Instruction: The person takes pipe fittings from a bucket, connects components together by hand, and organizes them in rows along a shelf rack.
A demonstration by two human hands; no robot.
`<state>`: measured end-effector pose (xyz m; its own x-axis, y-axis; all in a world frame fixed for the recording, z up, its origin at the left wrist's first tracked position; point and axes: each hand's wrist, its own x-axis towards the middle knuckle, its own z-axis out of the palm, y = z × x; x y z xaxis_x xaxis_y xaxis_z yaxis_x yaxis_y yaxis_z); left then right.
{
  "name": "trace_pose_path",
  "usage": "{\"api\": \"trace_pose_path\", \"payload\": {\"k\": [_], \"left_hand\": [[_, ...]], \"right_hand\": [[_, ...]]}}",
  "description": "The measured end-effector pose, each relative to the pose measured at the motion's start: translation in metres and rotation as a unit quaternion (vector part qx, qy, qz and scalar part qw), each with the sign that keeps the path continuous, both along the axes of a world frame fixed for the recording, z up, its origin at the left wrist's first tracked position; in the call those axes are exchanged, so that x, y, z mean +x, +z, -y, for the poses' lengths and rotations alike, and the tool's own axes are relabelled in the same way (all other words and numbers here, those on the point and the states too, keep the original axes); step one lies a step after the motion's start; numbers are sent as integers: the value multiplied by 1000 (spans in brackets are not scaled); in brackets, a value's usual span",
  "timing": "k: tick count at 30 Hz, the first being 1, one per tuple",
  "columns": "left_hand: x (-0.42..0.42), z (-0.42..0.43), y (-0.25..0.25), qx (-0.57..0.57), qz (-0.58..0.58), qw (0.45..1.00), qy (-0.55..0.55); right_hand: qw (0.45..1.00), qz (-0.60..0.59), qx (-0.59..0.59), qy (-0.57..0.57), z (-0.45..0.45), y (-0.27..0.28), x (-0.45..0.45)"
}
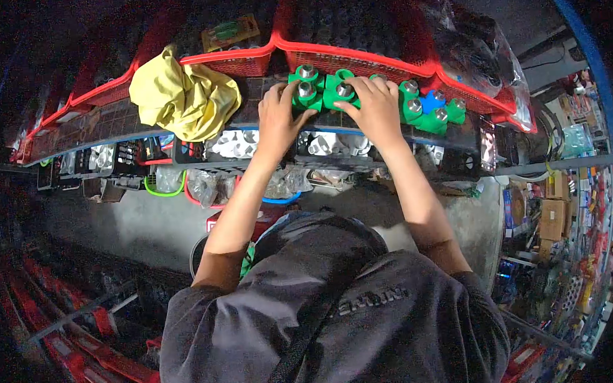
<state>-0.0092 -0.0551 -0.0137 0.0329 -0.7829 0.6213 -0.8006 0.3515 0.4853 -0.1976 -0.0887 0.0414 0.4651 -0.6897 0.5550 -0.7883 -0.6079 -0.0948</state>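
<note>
Several green pipe fittings with metal inserts stand in a row on the dark shelf edge, in front of red baskets. My left hand (280,118) is curved around the left side of a green fitting (306,91), thumb and fingers against it. With fingers bent, my right hand (375,108) grips another green fitting (337,93) just beside the first. Right of my right hand are more green fittings (432,121) and a blue fitting (433,101). A crumpled yellow cloth (182,97) lies on the shelf to the left of my left hand.
Red plastic baskets (355,56) line the back of the shelf. Below its front edge sit trays of white fittings (232,145) and a green-rimmed basket (166,192). Cardboard boxes (552,219) and shelves of goods stand at the right. Red bins (79,352) are at the lower left.
</note>
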Motion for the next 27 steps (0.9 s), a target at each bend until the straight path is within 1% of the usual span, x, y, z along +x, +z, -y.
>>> {"api": "trace_pose_path", "payload": {"k": [5, 8, 11, 13, 14, 16, 19, 22, 25, 27], "left_hand": [[0, 4, -3, -6, -6, 1000, 3], [2, 5, 0, 19, 6, 1000, 11], [4, 8, -1, 13, -1, 1000, -12], [3, 10, 0, -14, -49, 998, -44], [4, 11, 1, -15, -49, 998, -44], [7, 11, 4, 19, -37, 997, -60], [9, 10, 7, 19, -62, 995, -69], [5, 7, 9, 0, -52, 997, -57], [2, 9, 6, -14, -19, 999, -31], [1, 10, 5, -13, -17, 999, -32]], "right_hand": [[1000, 21, 15, 15, 5, 0, 1], [998, 38, 36, 30, 4, 3, -2], [997, 50, 54, 27, 4, 3, -1], [997, 52, 61, 19, 5, 1, 1], [997, 53, 62, 9, 6, -2, 2], [997, 54, 62, 0, 6, -6, 2], [997, 65, 38, -3, 4, -8, 3], [998, 59, 26, 8, 3, -6, 1], [996, 84, 18, 29, 2, -3, -2], [991, 121, 44, 37, 2, -3, -6]]}}
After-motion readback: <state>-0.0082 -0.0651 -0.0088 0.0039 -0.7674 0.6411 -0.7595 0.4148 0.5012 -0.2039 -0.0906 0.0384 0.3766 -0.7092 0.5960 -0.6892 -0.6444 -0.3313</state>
